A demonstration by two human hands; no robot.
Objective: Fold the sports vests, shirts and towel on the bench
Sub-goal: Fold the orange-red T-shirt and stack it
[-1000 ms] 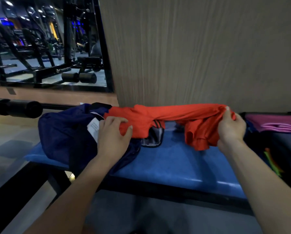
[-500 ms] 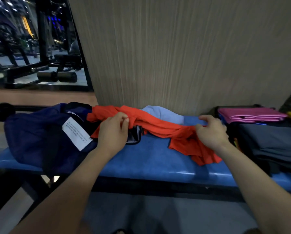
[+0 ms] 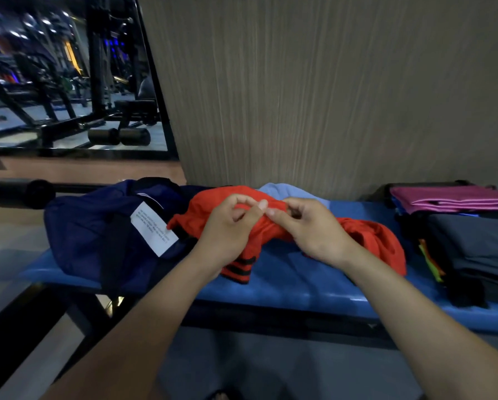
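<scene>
The left hand (image 3: pixel 227 229) and right hand (image 3: pixel 314 230) meet at the middle of the table (image 3: pixel 299 287), fingertips almost touching. Both pinch a raised ridge of the red shirt (image 3: pixel 369 238), the left with curled fingers over its top fold, the right with thumb and forefinger just beside it. The shirt lies bunched across the blue table, one end with black stripes hanging below the left wrist, the other end heaped to the right of the right wrist.

Behind the shirt, against the wall (image 3: pixel 328 96), a pale blue cloth (image 3: pixel 282 190) shows partly. To the left, touching the shirt, a navy garment (image 3: pixel 86 235) sits crumpled at the table's left end, with a white label (image 3: pixel 152 229) facing up. At the right end stands a stack of folded things: a dark grey piece (image 3: pixel 473 241) in front, a magenta piece (image 3: pixel 450 197) behind it, and bright green and orange edges (image 3: pixel 431 261) showing at the stack's side.

Beyond the table on the left, a mirror (image 3: pixel 68 82) shows gym machines.
</scene>
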